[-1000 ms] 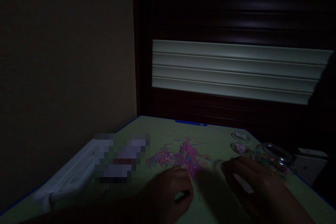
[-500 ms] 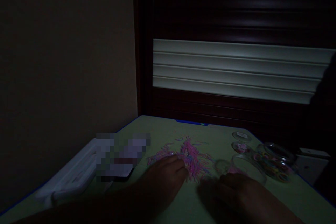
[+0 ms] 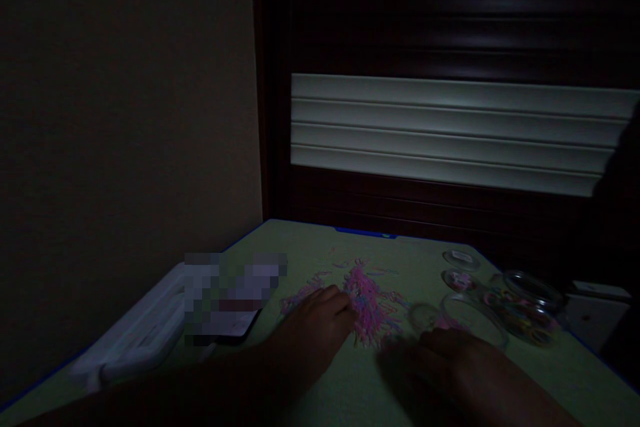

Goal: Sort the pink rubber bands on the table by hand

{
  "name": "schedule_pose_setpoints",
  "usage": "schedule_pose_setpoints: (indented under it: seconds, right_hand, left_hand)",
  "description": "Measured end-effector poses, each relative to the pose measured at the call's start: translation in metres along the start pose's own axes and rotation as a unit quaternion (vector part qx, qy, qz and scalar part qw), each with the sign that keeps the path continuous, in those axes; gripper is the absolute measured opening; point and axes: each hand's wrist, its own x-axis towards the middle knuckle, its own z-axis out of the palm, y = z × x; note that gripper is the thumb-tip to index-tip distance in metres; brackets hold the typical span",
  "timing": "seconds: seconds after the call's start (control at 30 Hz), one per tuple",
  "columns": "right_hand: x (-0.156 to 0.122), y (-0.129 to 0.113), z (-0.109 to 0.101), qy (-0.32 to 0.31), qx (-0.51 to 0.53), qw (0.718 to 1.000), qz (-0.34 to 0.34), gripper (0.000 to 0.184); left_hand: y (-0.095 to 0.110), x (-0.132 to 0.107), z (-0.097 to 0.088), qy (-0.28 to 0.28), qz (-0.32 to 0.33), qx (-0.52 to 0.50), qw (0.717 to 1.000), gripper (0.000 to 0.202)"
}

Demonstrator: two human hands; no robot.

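A loose heap of thin, mostly pink elastic bands, with some bluish ones among them, lies mid-table. My left hand rests at the heap's near left side, fingers curled down into it; the fingertips and anything between them are hidden. To the right, my right hand is closed just above the table, its fingertips turned under and too dark to make out. Beyond its knuckles stands a clear round container with some pink bands by its left side.
A clear jar of colourful hair ties lies on the right. Behind are a small round dish and a labelled clear lid. A white box is at the right edge. On the left are a white lamp-like object and a blurred-out phone-like item.
My left hand has shifted slightly up and away from me along the heap. My right hand stays almost where it was.
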Motion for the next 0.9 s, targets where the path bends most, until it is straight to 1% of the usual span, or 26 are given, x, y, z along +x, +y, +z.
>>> schedule_pose_setpoints:
  seconds: [0.1,0.23,0.3,0.4,0.5,0.57,0.67,0.77,0.9]
  right_hand:
    - [-0.002,0.002,0.005,0.037,0.008,0.999,0.001,0.012]
    - [-0.003,0.0,0.003,0.02,0.019,1.0,0.004,0.014]
    - [-0.002,-0.001,0.001,0.013,0.018,1.0,-0.006,0.016]
    - [-0.001,-0.001,0.0,0.044,0.011,0.999,-0.015,0.014]
    - [-0.002,0.002,0.004,0.081,0.017,0.997,0.012,0.012]
    - [-0.004,0.003,0.006,0.081,0.026,0.996,0.026,0.011]
    - [-0.005,0.003,0.006,0.084,0.038,0.995,0.028,0.012]
    - [-0.004,0.003,0.006,0.086,0.039,0.995,0.03,0.012]
    - [-0.003,0.005,0.01,0.07,0.032,0.997,0.025,0.012]
  left_hand:
    - [-0.001,0.002,-0.001,-0.004,0.004,-0.007,1.0,0.015]
    - [-0.001,0.002,0.001,0.009,0.004,0.002,1.0,0.014]
    - [0.0,0.001,0.001,0.014,0.006,0.004,1.0,0.013]
    - [0.001,0.0,-0.001,0.018,0.009,-0.002,1.0,0.013]
    - [0.003,-0.002,-0.003,0.025,0.014,-0.017,0.999,0.015]
    - [0.005,-0.004,-0.003,0.036,0.016,-0.027,0.999,0.017]
    - [0.008,-0.006,-0.003,0.059,0.017,-0.036,0.997,0.018]
    - [0.009,-0.008,-0.002,0.064,0.025,-0.048,0.996,0.018]
    - [0.009,-0.008,-0.001,0.075,0.025,-0.091,0.993,0.017]
